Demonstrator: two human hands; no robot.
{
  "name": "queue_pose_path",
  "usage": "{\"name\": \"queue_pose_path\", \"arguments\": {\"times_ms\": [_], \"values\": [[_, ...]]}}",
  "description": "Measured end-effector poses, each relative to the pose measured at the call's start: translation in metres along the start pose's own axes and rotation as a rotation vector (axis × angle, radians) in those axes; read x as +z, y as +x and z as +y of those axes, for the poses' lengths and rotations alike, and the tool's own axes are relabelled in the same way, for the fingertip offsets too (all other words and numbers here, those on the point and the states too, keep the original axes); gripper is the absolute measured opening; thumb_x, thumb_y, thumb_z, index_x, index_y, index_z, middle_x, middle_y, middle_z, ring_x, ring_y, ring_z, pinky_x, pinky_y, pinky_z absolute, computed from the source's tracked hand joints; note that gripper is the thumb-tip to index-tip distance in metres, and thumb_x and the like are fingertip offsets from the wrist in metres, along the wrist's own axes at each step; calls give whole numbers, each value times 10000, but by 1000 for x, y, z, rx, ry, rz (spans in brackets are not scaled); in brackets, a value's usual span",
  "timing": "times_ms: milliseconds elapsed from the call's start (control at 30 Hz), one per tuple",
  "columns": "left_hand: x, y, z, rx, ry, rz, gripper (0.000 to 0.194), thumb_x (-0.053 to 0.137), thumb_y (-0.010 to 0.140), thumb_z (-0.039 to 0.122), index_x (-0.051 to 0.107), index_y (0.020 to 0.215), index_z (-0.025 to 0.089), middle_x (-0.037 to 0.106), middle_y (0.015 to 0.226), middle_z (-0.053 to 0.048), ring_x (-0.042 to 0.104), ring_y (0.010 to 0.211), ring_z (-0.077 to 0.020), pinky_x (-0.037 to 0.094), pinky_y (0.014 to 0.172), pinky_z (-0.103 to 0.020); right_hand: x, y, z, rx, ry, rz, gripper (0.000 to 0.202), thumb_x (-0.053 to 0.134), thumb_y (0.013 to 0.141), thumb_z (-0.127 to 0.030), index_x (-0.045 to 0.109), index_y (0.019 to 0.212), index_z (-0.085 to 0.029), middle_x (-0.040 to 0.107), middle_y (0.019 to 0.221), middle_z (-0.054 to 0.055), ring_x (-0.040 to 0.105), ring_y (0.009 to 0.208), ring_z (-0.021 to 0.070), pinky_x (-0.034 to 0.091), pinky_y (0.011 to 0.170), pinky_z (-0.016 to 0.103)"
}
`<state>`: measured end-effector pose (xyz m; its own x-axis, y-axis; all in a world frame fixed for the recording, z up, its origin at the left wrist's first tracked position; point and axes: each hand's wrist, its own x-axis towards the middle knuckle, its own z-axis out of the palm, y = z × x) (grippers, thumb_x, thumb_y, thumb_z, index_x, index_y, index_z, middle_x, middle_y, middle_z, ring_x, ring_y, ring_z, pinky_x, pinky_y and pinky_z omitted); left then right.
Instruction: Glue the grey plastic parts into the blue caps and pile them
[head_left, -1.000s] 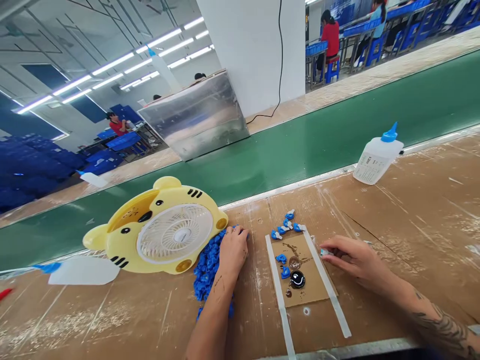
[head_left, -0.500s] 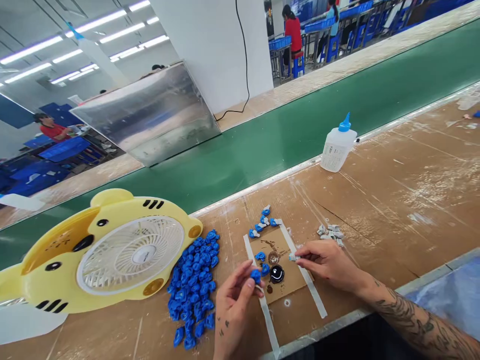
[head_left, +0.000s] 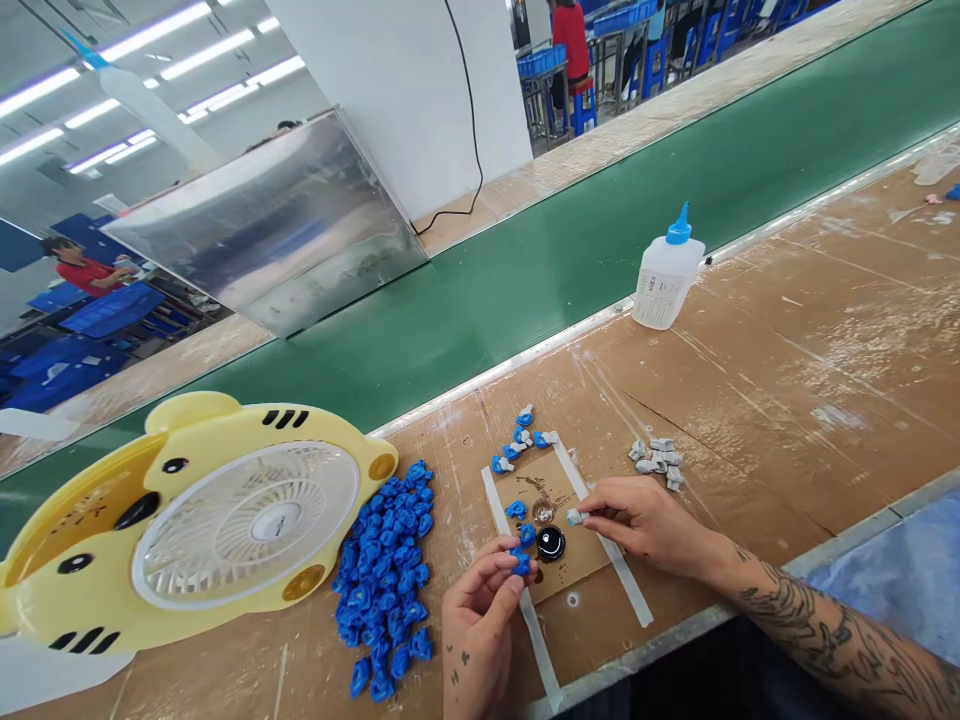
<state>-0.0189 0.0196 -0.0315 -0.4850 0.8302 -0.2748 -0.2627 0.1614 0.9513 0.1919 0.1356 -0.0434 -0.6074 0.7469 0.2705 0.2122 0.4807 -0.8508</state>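
My left hand (head_left: 480, 620) pinches a small blue plastic piece (head_left: 520, 564) just left of a black glue cap (head_left: 551, 544). My right hand (head_left: 637, 525) holds a small grey piece (head_left: 576, 517) over the taped cardboard pad (head_left: 581, 575). Two blue pieces (head_left: 521, 522) lie on the pad by a glue puddle. A heap of blue pieces (head_left: 388, 574) lies left of my left hand. Several grey pieces (head_left: 658, 458) lie beyond my right hand. Joined blue-and-grey pieces (head_left: 521, 440) sit at the pad's far edge.
A yellow animal-shaped fan (head_left: 195, 520) lies flat at the left. A white glue bottle (head_left: 666, 275) with a blue nozzle stands by the green conveyor belt (head_left: 675, 160). A shiny metal box (head_left: 270, 230) stands behind the belt. People sit at benches far off.
My left hand left the blue heap with one blue piece and came to the pad. My right hand slid left with a grey piece. The view dropped and shifted.
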Motion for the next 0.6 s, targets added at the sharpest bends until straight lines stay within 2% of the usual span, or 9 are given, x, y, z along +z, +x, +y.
{"name": "queue_pose_path", "arguments": {"times_ms": [100, 167, 267, 400, 467, 600], "values": [[3, 1, 2, 10, 14, 13, 277, 930, 555, 420, 799, 653, 196, 790, 936, -113, 742, 708, -227, 624, 664, -322, 0, 0, 1, -5, -7, 1, 328, 507, 1025, -408, 742, 949, -192, 707, 742, 36, 615, 621, 138, 510, 652, 239], [2, 2, 1, 3, 40, 9, 302, 925, 557, 430, 821, 723, 200, 800, 896, -118, 748, 734, -245, 625, 648, -321, 1, -1, 2, -12, 1, 6, 330, 507, 1027, -406, 741, 950, -187, 707, 745, 38, 615, 621, 136, 508, 648, 236], [-1, 2, -1, -5, 124, 13, 392, 910, 579, 428, 838, 897, 210, 812, 885, -115, 763, 808, -275, 636, 704, -343, 1, 0, 1, -28, 6, 20, 334, 511, 1026, -406, 740, 933, -181, 705, 731, 39, 607, 608, 133, 502, 627, 232], [0, 1, 6, 109, 328, -5, 301, 886, 609, 381, 843, 863, 226, 808, 1019, -121, 752, 959, -301, 625, 802, -346, 0, 1, 0, -29, 19, 37, 360, 500, 1030, -422, 744, 930, -178, 705, 730, 41, 609, 603, 131, 498, 619, 227], [4, 1, 10, 174, 453, -40, 243, 862, 630, 376, 847, 832, 241, 811, 982, -116, 758, 911, -297, 623, 787, -351, -1, 1, 0, -31, 25, 41, 362, 498, 1032, -423, 744, 933, -176, 709, 737, 43, 614, 608, 133, 502, 629, 229], [10, 0, 11, 325, 706, -88, 206, 808, 703, 330, 846, 901, 293, 816, 895, -92, 760, 791, -271, 608, 760, -347, 0, 0, 1, -54, 22, 41, 354, 507, 1033, -410, 748, 927, -173, 718, 733, 45, 629, 622, 138, 501, 636, 230]]}}
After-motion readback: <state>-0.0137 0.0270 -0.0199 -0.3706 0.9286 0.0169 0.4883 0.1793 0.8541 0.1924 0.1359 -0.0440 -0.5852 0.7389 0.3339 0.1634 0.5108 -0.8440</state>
